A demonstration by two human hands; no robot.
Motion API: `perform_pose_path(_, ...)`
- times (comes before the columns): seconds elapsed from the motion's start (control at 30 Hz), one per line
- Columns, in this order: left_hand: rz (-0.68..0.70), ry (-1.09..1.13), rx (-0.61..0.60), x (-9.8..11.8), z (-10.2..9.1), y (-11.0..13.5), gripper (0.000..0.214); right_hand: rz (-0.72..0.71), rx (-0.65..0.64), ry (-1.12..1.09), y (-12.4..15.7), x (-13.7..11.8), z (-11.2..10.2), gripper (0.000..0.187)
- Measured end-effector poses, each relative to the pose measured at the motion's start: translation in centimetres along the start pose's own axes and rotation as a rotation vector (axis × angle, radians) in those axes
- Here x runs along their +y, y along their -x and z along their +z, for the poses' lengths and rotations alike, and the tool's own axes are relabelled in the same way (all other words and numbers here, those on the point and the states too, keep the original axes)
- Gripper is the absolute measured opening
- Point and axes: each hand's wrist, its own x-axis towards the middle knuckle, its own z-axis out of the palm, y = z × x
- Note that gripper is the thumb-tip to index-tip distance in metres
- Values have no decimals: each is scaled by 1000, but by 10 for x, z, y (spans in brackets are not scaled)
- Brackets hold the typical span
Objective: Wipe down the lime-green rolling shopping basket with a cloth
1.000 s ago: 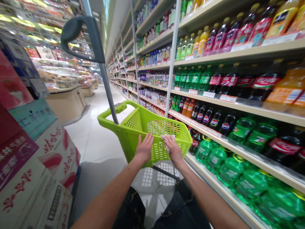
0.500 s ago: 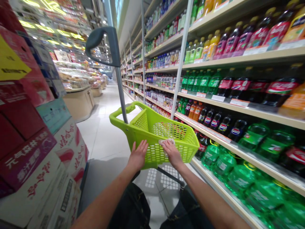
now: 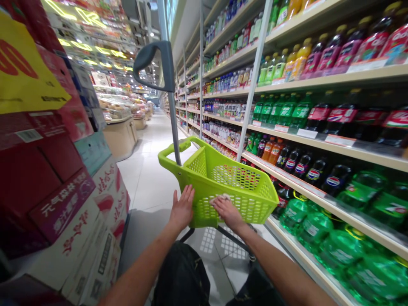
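In front of me stands a lime-green shopping cart basket with perforated walls, on dark metal legs with wheels. A grey pole with a dark grey handle rises from its left end. My left hand lies flat against the near side at the left, fingers stretched out and holding nothing. My right hand presses a crumpled pale cloth to the perforated near side. The cloth is partly hidden under the fingers.
Shelves of drink bottles line the right side, with large green bottles at the bottom. Stacked cartons stand close on my left under a yellow sign. A tiled aisle runs ahead past a display counter.
My right hand has slid the cloth a little leftward and down along the basket's side. The view has turned slightly left, so the scene sits further right. My left hand stays against the basket.
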Motion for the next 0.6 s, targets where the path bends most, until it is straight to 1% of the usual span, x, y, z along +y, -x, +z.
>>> perform_pose_path(0.03,-57,21,23,-4,-1,-1,64,-22,-46,-7,5,-4,5,37)
perform_pose_path(0.07,-146,46,46,-8,-2,-3,64,-38,-78,-16,7,-9,7,37)
perform_pose_path(0.1,-264,77,63,-13,-2,-7,65,-46,-87,-25,4,-13,7,37)
perform_pose_path(0.17,-515,162,48,-24,0,-16,67,-43,-33,-45,-16,-18,0,39)
perform_pose_path(0.2,-595,216,17,-29,3,-21,68,-32,21,-55,-31,-19,-5,40)
perform_pose_path(0.23,-618,269,-19,-33,6,-26,68,-17,81,-62,-46,-19,-10,40)
perform_pose_path(0.27,-590,314,-52,-36,10,-30,68,-2,134,-63,-59,-18,-13,40)
perform_pose_path(0.3,-531,347,-74,-38,13,-32,68,10,172,-59,-69,-17,-13,39)
perform_pose_path(0.33,-464,368,-83,-39,15,-34,67,10,184,-51,-73,-16,-11,38)
perform_pose_path(0.4,-382,371,-89,-38,18,-34,67,-37,131,-34,-66,-15,0,36)
perform_pose_path(0.5,-369,345,-123,-37,18,-30,66,-148,1,-38,-44,-20,18,33)
perform_pose_path(0.57,-353,343,-133,-36,18,-27,68,-169,6,-56,-46,-28,17,33)
perform_pose_path(0.6,-342,350,-123,-35,18,-26,69,-159,46,-66,-55,-32,13,34)
